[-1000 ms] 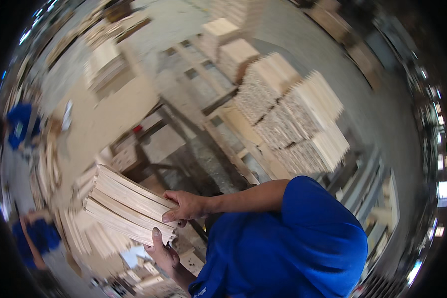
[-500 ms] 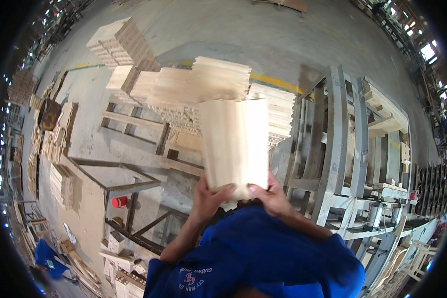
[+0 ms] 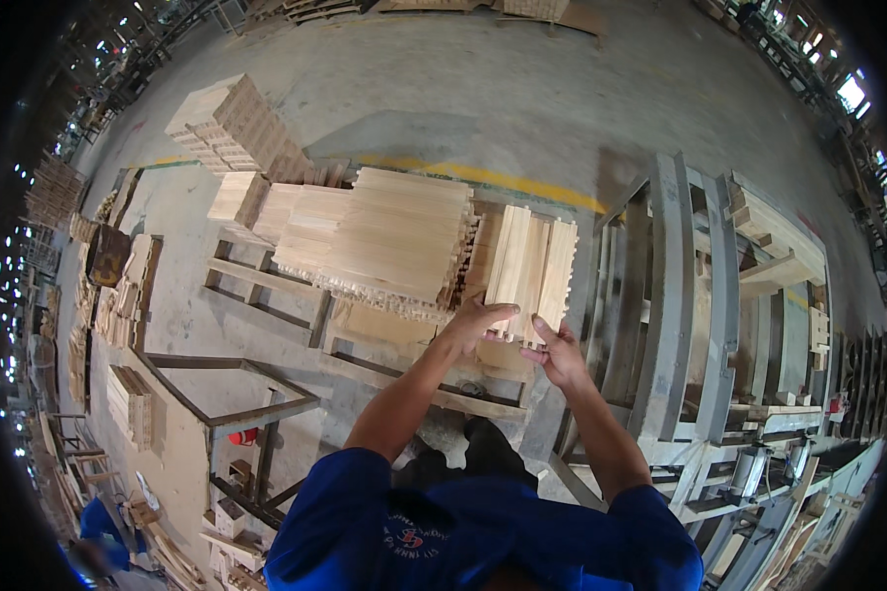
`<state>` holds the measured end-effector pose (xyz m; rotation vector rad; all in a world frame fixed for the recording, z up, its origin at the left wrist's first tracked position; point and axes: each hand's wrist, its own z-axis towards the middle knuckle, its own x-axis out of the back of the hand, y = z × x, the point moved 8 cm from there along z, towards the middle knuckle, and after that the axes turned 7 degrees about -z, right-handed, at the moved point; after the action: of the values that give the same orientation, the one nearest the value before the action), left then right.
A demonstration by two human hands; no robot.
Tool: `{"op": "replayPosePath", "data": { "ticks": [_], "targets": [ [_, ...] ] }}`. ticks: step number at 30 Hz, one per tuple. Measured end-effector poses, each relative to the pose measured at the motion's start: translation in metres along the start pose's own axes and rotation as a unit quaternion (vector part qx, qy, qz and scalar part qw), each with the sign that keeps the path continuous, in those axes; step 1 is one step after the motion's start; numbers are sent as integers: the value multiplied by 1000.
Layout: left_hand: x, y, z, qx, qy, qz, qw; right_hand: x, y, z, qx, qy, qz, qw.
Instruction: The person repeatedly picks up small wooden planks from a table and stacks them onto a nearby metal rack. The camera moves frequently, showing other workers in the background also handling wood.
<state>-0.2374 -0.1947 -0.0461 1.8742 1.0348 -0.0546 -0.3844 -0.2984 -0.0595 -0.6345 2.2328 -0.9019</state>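
Observation:
My left hand [image 3: 479, 325] and my right hand [image 3: 560, 353] grip the near end of a bundle of pale wooden slats [image 3: 532, 261], one hand at each near corner. Both thumbs lie on top, and the fingers curl around the edges, partly hidden. The bundle sits low over the right end of a pallet, its slats slightly uneven at the ends. To its left rises a broad stack of similar slats [image 3: 394, 231] with a ragged right edge. Between them, a darker, lower layer of wood [image 3: 479, 258] shows.
A wooden pallet [image 3: 443, 396] carries the stacks, with a taller pile [image 3: 229, 123] at far left. On the right stands a grey metal frame [image 3: 665, 325]. A brown metal-framed table [image 3: 177, 419] is at near left, beside a red container [image 3: 243, 436].
Both hands have carried the bundle away from my body and down to the right end of the stacks. My arms are now more stretched out.

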Motion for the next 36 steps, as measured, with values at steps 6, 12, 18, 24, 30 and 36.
{"op": "replayPosePath", "data": {
  "ticks": [6,12,18,24,30,36],
  "targets": [
    [31,-5,50,16,19,-33,999,-4,-1,60,-34,-11,-6,999],
    [53,-25,67,60,67,-49,995,-5,8,87,-74,-28,-41,996],
    [38,-2,55,-50,147,14,988,8,17,92,-55,5,-77,996],
    [61,-15,48,-152,316,56,935,-6,22,90,-13,52,-72,996],
    [66,-29,44,-128,372,81,916,-6,31,92,20,67,-72,995],
    [58,-14,27,-212,459,286,814,-9,35,94,15,85,-97,992]
  ]
}}
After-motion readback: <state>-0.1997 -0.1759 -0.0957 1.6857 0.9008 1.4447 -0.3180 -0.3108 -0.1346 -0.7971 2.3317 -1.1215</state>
